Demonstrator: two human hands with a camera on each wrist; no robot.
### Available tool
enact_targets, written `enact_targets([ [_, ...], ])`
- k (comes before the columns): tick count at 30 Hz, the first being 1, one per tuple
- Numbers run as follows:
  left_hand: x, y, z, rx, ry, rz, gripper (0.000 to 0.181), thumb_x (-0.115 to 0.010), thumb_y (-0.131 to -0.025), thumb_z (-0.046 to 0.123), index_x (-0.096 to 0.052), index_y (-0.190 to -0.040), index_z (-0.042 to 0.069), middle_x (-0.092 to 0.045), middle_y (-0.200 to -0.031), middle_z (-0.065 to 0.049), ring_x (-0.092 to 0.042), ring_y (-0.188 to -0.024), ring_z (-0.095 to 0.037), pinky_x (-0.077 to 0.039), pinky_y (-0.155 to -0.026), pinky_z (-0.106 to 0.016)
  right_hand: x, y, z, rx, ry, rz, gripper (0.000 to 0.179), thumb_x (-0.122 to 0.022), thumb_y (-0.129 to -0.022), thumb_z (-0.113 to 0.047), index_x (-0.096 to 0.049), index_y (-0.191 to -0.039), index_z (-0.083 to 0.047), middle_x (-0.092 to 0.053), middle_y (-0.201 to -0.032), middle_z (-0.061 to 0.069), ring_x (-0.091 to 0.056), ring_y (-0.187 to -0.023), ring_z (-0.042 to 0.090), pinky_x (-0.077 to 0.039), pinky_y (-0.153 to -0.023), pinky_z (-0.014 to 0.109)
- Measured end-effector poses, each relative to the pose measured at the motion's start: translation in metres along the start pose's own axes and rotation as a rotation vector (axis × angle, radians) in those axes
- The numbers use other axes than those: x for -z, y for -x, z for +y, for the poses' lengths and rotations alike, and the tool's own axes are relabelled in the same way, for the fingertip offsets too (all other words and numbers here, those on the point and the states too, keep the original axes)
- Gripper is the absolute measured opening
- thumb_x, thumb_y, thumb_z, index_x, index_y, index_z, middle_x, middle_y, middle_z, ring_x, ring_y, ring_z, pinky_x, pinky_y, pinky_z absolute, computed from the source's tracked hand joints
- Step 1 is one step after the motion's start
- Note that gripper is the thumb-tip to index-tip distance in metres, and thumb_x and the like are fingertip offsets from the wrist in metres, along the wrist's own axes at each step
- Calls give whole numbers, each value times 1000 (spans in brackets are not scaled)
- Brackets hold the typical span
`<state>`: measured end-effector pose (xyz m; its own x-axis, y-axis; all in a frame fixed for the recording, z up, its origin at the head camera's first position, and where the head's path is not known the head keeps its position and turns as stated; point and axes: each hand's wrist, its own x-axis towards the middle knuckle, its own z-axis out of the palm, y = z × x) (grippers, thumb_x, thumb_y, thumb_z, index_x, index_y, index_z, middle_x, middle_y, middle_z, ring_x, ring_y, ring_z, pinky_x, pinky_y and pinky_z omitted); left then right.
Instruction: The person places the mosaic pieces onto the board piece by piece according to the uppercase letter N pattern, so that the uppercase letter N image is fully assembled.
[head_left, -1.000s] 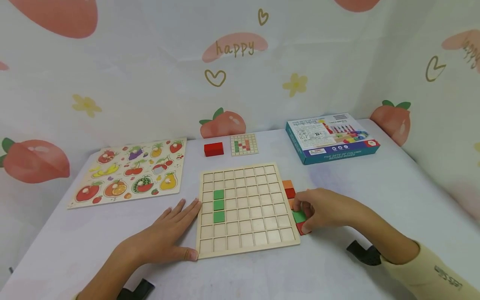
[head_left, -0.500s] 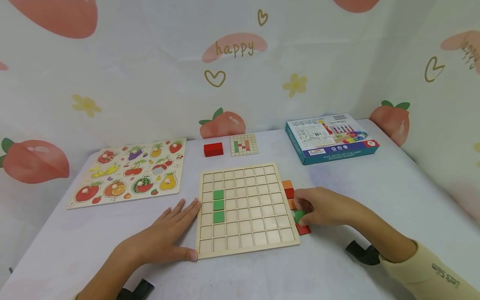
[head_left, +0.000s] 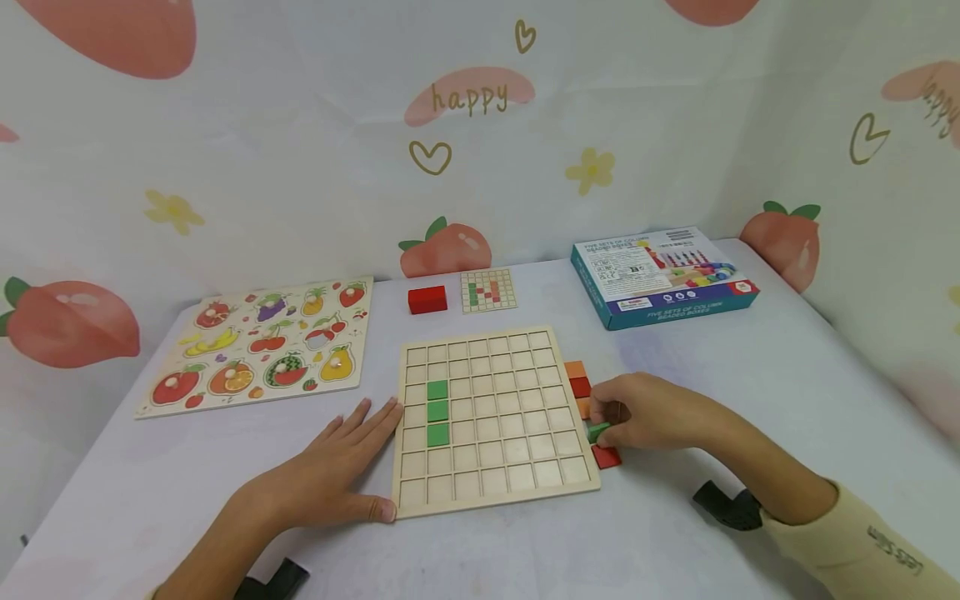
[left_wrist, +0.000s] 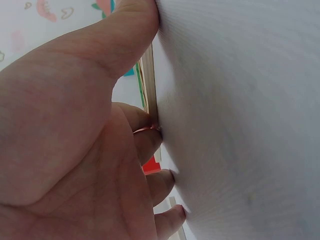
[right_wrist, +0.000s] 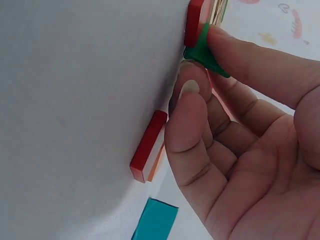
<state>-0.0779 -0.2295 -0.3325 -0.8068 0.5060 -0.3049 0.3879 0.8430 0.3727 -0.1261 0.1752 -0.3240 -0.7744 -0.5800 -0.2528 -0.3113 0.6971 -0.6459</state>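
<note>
My right hand point(head_left: 652, 412) pinches a green tile point(right_wrist: 202, 52) between thumb and fingers beside the board's right edge. In the right wrist view the tile is tilted. A red tile point(head_left: 606, 457) lies just nearer to me; two orange tiles point(head_left: 575, 369) and a red tile point(head_left: 580, 387) lie beyond, partly covered by the fingers. The wooden grid board point(head_left: 517, 450) lies flat, with three green tiles point(head_left: 438, 411) in one column near its left side. My left hand point(head_left: 322, 467) rests on the table, fingers spread, its fingertips and thumb touching the board's left edge.
Behind the board are a red block point(head_left: 427, 299) and a small pattern card point(head_left: 489, 290). A fruit puzzle board point(head_left: 258, 342) lies at the left. At the back right is a flat teal and white box point(head_left: 663, 275). Fabric walls point(head_left: 315, 192) stand behind and to the right.
My right thumb has shifted away from the near red tile onto the green tile, which has gone from lying flat to tilted in the fingers. The left hand stays put.
</note>
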Motion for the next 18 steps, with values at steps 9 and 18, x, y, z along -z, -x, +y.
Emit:
enact_targets([
  [9, 0, 0, 1, 10, -8, -8, 121, -67, -73, 76, -14, -162, 13, -13, -167, -7, -4, -151, -42, -8, -116, -66, 7, 2, 0, 58, -42, 20, 7, -76, -88, -11, -72, -89, -16, -62, -78, -7, -57, -78, 16, -52, -67, 28],
  [18, 0, -1, 0, 7, -5, -8, 121, -66, -73, 76, -14, -162, 13, -13, -167, -8, -4, -151, -42, -9, -115, -66, 3, -8, -7, 112, -152, 41, 5, -75, -88, -7, -72, -91, -9, -65, -78, -3, -60, -74, 17, -55, -66, 28],
])
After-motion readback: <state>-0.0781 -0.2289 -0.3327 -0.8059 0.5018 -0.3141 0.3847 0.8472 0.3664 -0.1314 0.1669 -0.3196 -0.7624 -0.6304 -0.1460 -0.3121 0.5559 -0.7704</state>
